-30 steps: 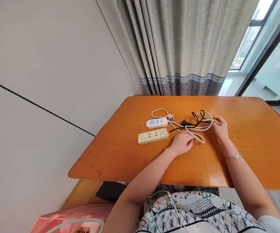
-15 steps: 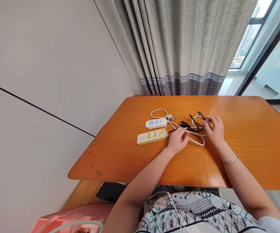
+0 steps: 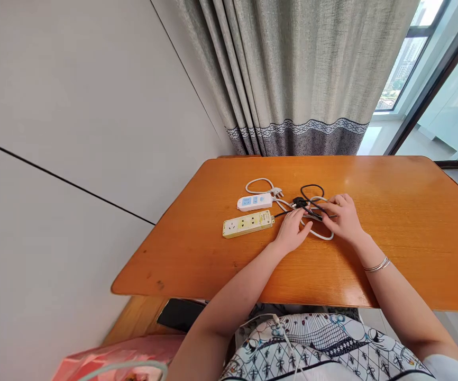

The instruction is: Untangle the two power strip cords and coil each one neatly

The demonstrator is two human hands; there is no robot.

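I can't tell from my end whether the right hand [image 3: 345,217] is clamped on the black power cord [image 3: 312,186] — its thumb and fingers meet the strands — while the left hand [image 3: 292,230] has its thumb apart from its fingers, their tips by the black plug [image 3: 299,202]. Over the last second I've watched the right hand shift inward and the black loop with it; I read that as the cord being gathered more compactly, right of the cream power strip [image 3: 248,224], above the white cord [image 3: 322,236].
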